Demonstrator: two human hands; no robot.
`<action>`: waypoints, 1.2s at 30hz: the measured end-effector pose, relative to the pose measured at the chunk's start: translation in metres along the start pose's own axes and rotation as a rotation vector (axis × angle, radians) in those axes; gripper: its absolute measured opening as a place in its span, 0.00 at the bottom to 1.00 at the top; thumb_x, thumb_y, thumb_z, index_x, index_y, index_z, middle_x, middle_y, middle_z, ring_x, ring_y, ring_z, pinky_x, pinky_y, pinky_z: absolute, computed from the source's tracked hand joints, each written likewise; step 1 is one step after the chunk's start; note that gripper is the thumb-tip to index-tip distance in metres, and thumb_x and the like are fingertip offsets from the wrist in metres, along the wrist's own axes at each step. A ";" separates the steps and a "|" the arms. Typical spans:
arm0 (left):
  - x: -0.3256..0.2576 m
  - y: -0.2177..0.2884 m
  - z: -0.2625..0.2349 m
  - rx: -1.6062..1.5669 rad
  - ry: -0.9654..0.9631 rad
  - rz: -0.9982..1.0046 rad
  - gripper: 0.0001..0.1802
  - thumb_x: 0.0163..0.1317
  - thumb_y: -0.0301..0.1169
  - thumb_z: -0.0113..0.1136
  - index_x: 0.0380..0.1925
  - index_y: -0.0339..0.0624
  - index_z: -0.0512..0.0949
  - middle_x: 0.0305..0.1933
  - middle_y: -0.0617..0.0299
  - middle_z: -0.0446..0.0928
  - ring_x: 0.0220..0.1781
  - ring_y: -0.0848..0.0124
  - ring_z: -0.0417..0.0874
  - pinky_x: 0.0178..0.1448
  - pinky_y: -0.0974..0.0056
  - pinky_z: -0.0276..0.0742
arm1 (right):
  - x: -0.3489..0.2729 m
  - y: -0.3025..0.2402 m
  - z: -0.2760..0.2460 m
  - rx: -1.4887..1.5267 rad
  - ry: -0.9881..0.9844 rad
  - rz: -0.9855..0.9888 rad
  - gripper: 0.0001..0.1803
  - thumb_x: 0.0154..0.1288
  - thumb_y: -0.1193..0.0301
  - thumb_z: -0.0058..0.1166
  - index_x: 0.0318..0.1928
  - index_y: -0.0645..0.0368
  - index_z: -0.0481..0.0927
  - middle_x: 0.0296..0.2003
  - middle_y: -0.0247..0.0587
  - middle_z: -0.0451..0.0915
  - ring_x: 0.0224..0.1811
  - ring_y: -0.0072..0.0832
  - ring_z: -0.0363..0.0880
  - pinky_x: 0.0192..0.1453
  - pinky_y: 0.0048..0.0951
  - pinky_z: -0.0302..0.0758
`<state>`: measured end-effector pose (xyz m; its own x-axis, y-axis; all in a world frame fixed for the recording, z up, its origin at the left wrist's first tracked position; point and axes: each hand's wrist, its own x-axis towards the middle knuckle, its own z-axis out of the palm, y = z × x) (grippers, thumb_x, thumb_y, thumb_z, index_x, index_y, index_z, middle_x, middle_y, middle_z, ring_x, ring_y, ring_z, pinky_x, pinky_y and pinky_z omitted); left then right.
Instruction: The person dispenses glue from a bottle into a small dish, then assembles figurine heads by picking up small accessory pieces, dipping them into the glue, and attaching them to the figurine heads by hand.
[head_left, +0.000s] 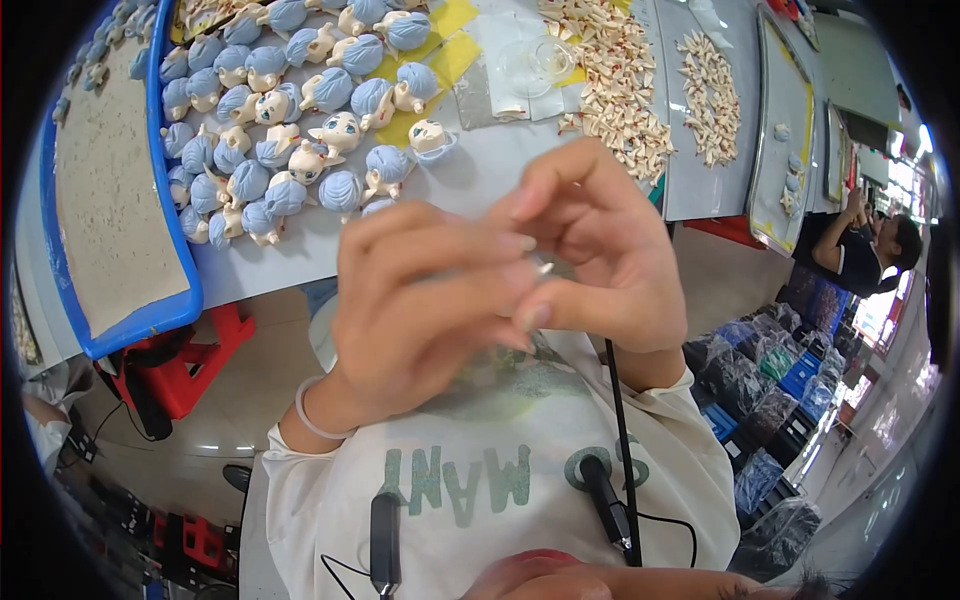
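My left hand, smeared by motion, has its fingers curled in close to the right fingertips. Opposite it my right hand is closed, thumb and fingers bent in a pinch. A tiny whitish piece peeks out where the fingertips meet; most of it is hidden and its kind cannot be told. Beyond the hands lie many small doll heads with blue hair and pale faces, spread over the table. To the right of them is a heap of small cream pointed pieces with red marks.
A blue-rimmed tray with a grey bed stands at the left. A clear round dish sits at the back, near yellow sheets. More cream pieces lie further right. Red stools, wrapped crates and another person are around.
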<state>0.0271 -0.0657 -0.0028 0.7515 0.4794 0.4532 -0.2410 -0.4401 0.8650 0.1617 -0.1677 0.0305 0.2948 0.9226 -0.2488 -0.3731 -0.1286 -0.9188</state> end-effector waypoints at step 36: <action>-0.013 -0.007 -0.008 -0.032 0.128 -0.199 0.17 0.50 0.26 0.62 0.39 0.39 0.67 0.42 0.49 0.69 0.39 0.61 0.77 0.38 0.65 0.77 | 0.001 -0.018 -0.113 -1.386 0.360 -0.366 0.04 0.45 0.75 0.55 0.26 0.60 0.77 0.25 0.34 0.75 0.31 0.32 0.70 0.36 0.29 0.66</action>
<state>0.0140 -0.0622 -0.0132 0.7025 0.6477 0.2949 -0.1164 -0.3042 0.9455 0.2685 -0.2056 0.0123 0.4598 0.8683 0.1860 0.8265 -0.3418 -0.4472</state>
